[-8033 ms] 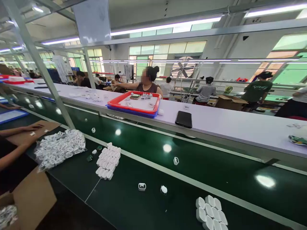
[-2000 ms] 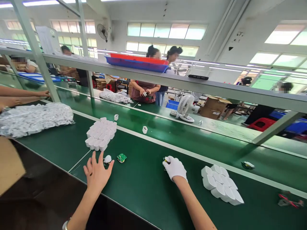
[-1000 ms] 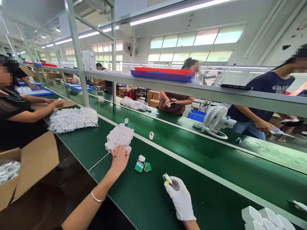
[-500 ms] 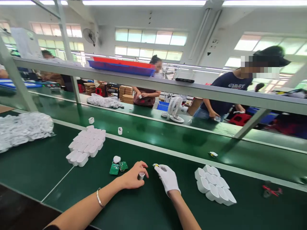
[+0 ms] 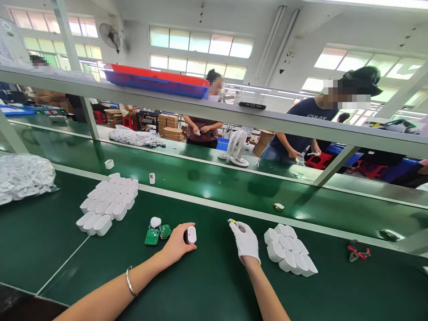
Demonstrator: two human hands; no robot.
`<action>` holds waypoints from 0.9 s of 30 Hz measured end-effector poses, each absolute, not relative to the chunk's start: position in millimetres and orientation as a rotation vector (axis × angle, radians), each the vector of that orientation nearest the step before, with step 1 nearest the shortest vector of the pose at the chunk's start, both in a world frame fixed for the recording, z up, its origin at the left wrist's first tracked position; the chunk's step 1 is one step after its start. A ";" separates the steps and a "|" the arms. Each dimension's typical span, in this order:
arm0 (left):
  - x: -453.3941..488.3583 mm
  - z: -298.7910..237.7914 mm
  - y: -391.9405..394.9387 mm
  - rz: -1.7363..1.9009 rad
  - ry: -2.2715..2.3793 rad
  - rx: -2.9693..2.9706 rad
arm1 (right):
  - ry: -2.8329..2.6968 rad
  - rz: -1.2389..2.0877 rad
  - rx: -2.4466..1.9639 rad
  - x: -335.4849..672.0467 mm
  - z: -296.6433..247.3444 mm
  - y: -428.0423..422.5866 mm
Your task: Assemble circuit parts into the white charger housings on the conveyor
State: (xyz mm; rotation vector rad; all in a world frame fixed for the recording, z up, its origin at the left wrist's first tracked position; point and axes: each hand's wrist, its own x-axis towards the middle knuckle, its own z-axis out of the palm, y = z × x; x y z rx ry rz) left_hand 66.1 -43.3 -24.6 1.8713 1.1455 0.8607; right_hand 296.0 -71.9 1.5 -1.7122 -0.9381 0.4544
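Observation:
My left hand (image 5: 176, 244), bare, grips a small white oval plastic housing (image 5: 191, 235) between thumb and fingers, one rounded end facing me. To its right, my right hand (image 5: 246, 244) in a white glove pinches a small electronic piece with a yellow part (image 5: 232, 221) at its fingertips; the glove partly hides it. The two hands are apart, just above the green work surface (image 5: 207, 285). Beside my left hand lie green circuit boards (image 5: 152, 236) and a round white piece (image 5: 155, 222). A cluster of white housings (image 5: 287, 247) stands right of my glove.
A larger group of white housings (image 5: 110, 198) stands at left, near a bag of white parts (image 5: 25, 178). Red-handled pliers (image 5: 358, 252) lie at right. A small board assembly (image 5: 278, 207) rests beyond the pale strip. A shelf (image 5: 220, 112) crosses ahead; co-workers stand behind it.
My left hand has turned the housing so its end faces me. My gloved hand has moved right, widening the gap between the hands. The camera view has shifted a little.

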 end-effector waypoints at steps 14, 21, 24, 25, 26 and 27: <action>63.4 -11.9 -42.0 0.943 0.900 2.089 | -1.760 0.272 -1.113 234.1 -2.9 -95.8; 61.8 -7.5 -43.1 0.923 0.894 2.160 | -1.899 0.096 -1.102 234.0 -8.3 -93.1; 61.3 -7.8 -43.1 0.944 0.852 2.158 | -1.863 0.207 -1.117 228.1 -8.4 -94.4; 61.4 -7.9 -43.2 0.959 0.845 2.146 | -1.817 0.284 -1.120 225.9 -8.1 -95.0; 61.6 -7.9 -43.4 0.976 0.841 2.130 | -1.735 0.386 -1.124 223.8 -7.6 -95.5; 61.9 -7.7 -43.8 0.993 0.834 2.114 | -1.623 0.514 -1.122 222.0 -7.1 -95.8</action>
